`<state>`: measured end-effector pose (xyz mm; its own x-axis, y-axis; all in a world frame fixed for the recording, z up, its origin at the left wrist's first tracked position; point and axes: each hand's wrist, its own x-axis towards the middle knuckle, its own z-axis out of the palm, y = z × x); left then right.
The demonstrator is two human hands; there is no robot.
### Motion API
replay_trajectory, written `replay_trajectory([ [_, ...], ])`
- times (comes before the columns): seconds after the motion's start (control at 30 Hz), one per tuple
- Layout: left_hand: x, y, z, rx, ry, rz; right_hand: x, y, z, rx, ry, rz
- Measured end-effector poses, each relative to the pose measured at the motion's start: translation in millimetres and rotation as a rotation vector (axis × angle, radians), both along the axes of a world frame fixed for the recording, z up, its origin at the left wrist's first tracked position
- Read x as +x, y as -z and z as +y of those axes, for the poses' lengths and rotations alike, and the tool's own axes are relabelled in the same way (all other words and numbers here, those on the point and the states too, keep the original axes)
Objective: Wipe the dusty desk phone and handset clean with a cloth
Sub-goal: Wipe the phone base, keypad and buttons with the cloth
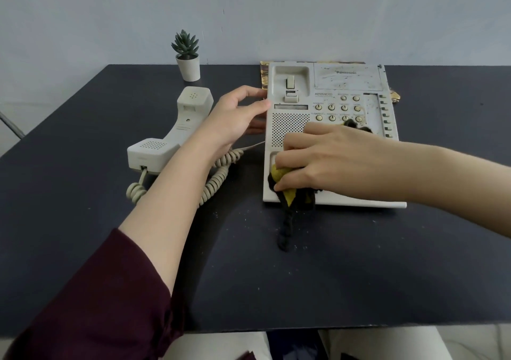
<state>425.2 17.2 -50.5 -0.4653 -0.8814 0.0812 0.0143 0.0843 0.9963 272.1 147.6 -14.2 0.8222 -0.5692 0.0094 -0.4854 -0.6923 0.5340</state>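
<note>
A dusty cream desk phone [326, 88] lies flat on the dark table [110, 221], its upper right panel speckled with dirt. My left hand [237, 116] holds the phone's left edge, thumb and fingers curled round it. My right hand [318, 158] grips a black and yellow cloth [287, 193] and presses it on the phone's lower left part, over the keypad. A twisted black end of the cloth trails onto the table. The handset [171, 133] lies face up to the left, joined to the phone by a coiled cord [218, 174].
A small potted succulent [186, 55] stands at the back of the table near the wall. A patterned yellow mat [264, 75] shows under the phone's far edge. Dust specks lie on the table around the cloth's tail. The table's front edge runs across the bottom.
</note>
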Motion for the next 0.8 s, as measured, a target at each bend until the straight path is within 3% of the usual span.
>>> replay_trajectory([
  [0.17,3,-4,4,-0.023,0.016,-0.024,-3,-21,-2,-0.239,0.043,0.003],
  [0.4,1,-1,1,-0.009,0.011,-0.026,3,-3,1,0.104,0.036,-0.044],
  [0.5,1,-1,-1,-0.007,0.011,-0.027,2,-5,-1,0.124,0.071,-0.045],
  [0.7,2,0,0,-0.019,0.018,-0.036,9,-1,3,-0.029,0.054,-0.07],
  [0.8,3,0,0,-0.02,0.018,-0.037,12,-5,6,-0.235,0.113,-0.021],
])
